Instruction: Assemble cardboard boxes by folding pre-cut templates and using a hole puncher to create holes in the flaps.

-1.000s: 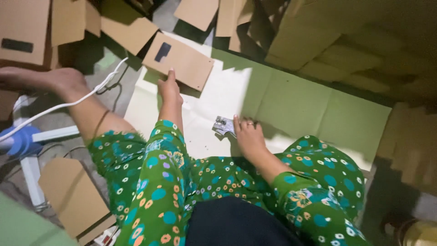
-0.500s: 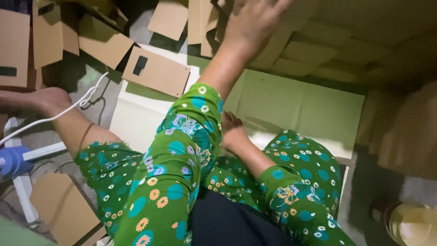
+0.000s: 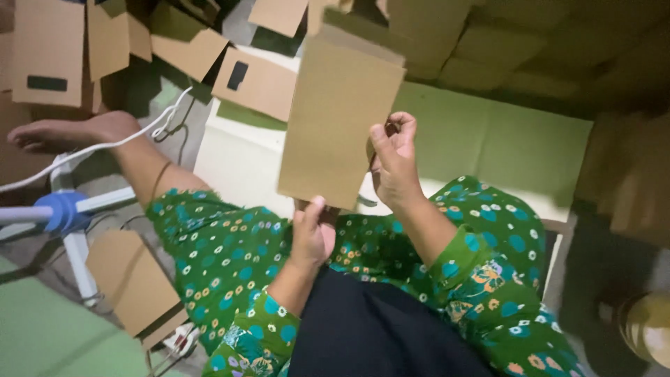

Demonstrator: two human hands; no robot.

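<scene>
A flat brown cardboard sheet (image 3: 342,119) was held upright in front of the person, above the lap and the pale mat (image 3: 237,164) spread on the floor. It was gripped at two places only: its lower edge was pinched by the left hand (image 3: 312,236), thumb on the near face, and its right edge was clasped by the right hand (image 3: 393,162), fingers curled around the rim. Both hands were thus closed on the sheet, neither one released.

The sheet was judged likely to bend or crease, since so broad and thin a piece was supported only along one edge and one corner. A slip from the left pinch could have let it swing down onto the green flowered trousers (image 3: 230,258). Its upper end stood close to the stacked cardboard boxes (image 3: 488,42) beyond, and a knock against them could have been caused by any tilt forward.

More cardboard pieces (image 3: 255,82) lay scattered on the floor, well apart from the hands, so confusion with the held sheet was thought unlikely. The white cable (image 3: 139,136) near the bare foot (image 3: 66,132) was a smaller hazard; it could have been snagged if the leg were shifted.
</scene>
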